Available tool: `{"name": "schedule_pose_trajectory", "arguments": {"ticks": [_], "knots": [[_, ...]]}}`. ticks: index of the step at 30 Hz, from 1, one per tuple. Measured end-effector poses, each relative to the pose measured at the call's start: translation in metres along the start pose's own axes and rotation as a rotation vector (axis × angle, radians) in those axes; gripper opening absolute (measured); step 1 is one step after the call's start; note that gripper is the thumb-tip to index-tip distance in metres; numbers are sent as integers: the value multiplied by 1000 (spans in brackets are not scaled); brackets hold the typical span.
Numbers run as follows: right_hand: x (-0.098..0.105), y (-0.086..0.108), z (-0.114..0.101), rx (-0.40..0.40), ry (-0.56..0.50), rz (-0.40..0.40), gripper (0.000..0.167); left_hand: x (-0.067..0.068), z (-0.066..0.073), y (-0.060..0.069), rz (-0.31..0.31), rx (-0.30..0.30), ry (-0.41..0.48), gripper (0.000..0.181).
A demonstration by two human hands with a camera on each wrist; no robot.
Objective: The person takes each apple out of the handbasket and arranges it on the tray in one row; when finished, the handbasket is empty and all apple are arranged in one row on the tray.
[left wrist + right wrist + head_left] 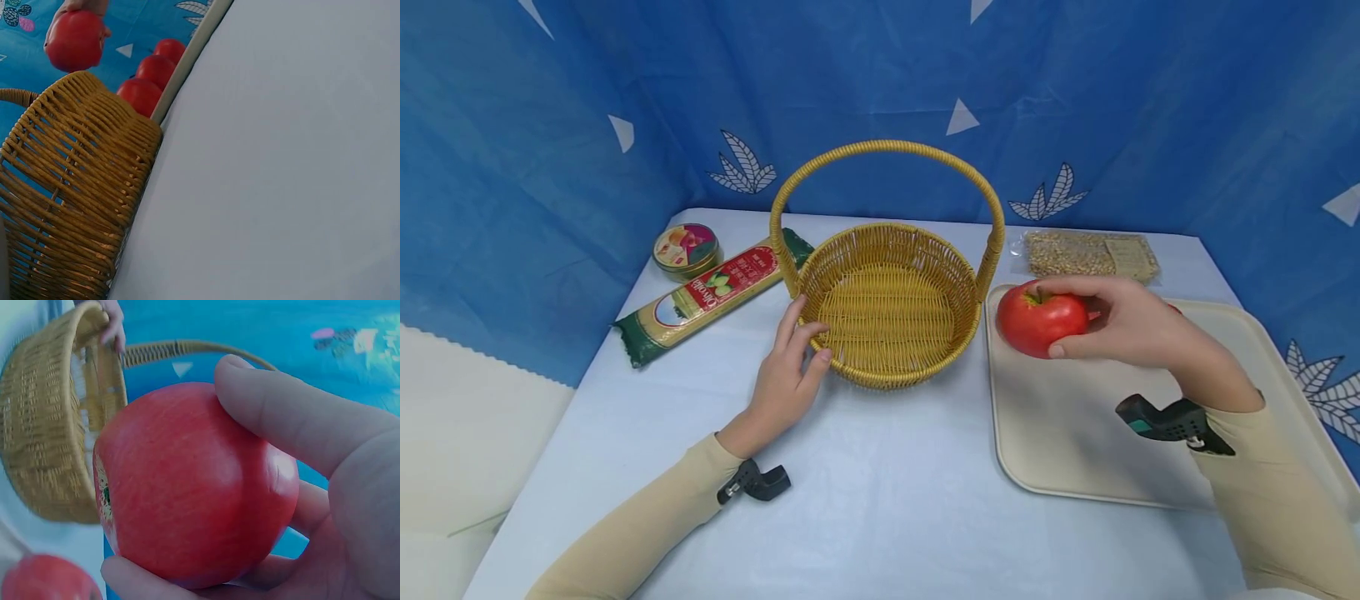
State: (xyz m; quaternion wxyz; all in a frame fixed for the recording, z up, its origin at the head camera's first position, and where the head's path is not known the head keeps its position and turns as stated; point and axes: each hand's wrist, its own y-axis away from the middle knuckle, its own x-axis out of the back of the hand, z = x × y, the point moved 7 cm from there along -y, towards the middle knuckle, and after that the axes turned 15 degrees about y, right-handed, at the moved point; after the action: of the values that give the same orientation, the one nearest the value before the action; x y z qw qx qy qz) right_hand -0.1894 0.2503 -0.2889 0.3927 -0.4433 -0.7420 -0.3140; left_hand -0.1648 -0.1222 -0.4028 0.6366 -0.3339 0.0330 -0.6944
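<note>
A yellow woven basket [891, 379] with a tall arched handle stands upright in the middle of the table, nothing inside it. At its left rim is my left hand [786, 383], fingers hooked over the edge and thumb near the outer side. My right hand [1120, 321] grips a large red apple [1043, 319] between thumb and fingers. This apple is held in the air near the left edge of a beige tray [1075, 442]. More red apples [156, 70] lie along the tray in the left wrist view; from the head, my right hand mostly hides them.
Left of the basket lies a pasta packet [703, 296], and a round tin [687, 250] stands behind it. A clear bag of grains [1090, 254] lies behind the tray. Blue patterned cloth [880, 75] hangs along the table's back edge.
</note>
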Motion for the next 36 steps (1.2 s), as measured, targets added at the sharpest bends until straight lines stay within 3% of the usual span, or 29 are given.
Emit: {"name": "schedule_pose_trajectory", "arguments": {"ticks": [15,23,28,36], "knots": [[28,61,86,-196,32,283,75,1,0,1,-4,4,-5,54],[35,92,123,-412,15,429,76,0,-1,0,1,-12,-1,52],[35,106,147,-568,-41,513,73,0,0,-1,4,-22,-7,54],[35,118,182,-784,-262,668,71,0,-2,0,5,-20,-3,54]]}}
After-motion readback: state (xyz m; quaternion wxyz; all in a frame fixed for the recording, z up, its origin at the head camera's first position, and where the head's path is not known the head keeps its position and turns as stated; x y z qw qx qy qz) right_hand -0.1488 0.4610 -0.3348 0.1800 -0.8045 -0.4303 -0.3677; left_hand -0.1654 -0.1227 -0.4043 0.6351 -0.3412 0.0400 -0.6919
